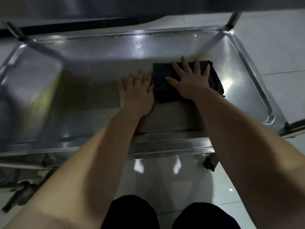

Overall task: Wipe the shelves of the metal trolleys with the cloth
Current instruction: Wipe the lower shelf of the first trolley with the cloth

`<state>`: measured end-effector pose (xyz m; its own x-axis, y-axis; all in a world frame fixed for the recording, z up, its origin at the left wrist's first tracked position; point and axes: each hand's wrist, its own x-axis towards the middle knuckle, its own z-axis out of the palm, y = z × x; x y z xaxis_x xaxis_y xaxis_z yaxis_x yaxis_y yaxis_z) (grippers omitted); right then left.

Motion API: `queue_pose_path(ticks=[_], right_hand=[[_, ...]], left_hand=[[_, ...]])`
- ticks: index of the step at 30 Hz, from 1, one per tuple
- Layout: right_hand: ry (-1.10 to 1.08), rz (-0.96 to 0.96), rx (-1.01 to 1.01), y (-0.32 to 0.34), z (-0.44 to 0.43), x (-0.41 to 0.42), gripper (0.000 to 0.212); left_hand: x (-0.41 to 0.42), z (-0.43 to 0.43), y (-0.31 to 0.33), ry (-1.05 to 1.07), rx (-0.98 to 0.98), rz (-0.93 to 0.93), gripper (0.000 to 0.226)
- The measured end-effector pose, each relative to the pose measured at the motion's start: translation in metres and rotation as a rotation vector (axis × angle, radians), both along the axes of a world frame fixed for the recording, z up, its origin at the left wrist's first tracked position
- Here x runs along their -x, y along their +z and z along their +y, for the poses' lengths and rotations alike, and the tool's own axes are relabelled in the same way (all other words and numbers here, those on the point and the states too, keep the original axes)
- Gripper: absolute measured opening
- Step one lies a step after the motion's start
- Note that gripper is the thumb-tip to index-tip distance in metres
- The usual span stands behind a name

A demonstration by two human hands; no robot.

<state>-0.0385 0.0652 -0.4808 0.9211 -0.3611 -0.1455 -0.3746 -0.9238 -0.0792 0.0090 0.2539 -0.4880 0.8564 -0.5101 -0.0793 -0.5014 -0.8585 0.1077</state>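
A folded dark cloth lies on the lower shelf of a metal trolley, right of the shelf's middle. My right hand presses flat on the cloth with its fingers spread. My left hand rests flat on the bare metal just left of the cloth, its edge touching the cloth's left side. Both forearms reach in from below the frame.
The shelf has a raised rim all round and upright posts at the far corners. An upper shelf overhangs at the top. A caster wheel stands on the pale tiled floor. My dark-clad knees are at the bottom.
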Motion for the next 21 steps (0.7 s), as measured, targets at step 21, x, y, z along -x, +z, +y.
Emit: queue_pose_path(ticks=[21], right_hand=[[0.052, 0.06, -0.097, 0.009, 0.013, 0.07, 0.063]], left_hand=[[0.0, 0.004, 0.002, -0.003, 0.052, 0.054, 0.053]])
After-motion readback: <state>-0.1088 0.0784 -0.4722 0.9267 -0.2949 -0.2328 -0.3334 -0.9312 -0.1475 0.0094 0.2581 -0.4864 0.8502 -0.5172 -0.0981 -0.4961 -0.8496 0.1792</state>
